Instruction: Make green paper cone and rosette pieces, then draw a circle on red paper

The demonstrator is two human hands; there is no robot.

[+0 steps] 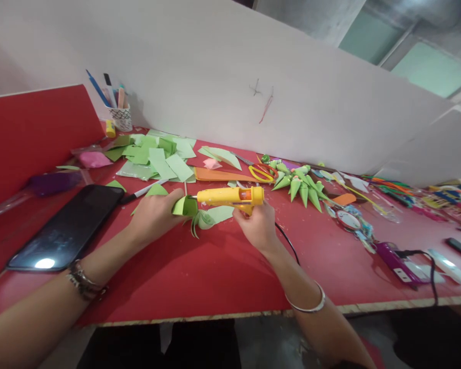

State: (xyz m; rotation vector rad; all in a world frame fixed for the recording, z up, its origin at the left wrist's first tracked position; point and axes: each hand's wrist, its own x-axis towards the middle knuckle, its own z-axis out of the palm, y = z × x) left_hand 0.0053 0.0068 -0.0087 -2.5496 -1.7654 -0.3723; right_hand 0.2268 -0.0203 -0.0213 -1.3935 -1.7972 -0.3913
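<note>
My left hand (156, 216) is closed on a curled green paper piece (186, 206), with a thin stick rising beside it. In my right hand (258, 225) is a yellow glue gun (225, 196), its handle gripped and its nozzle pointing left at the green paper. The nozzle's tip meets or nearly meets the paper's edge; exact contact cannot be made out. Just below the gun, a pale green paper roll (206, 219) with thin curled strips lies between my hands. A black cord runs from behind my right hand.
Green paper pieces (159, 163) lie behind my left hand. A black phone (67, 225) is at left, a pen cup (121, 118) at the wall. Yellow-handled scissors (262, 173) and green paper cones (303, 188) sit beyond the gun. A purple power strip (401, 264) is at right.
</note>
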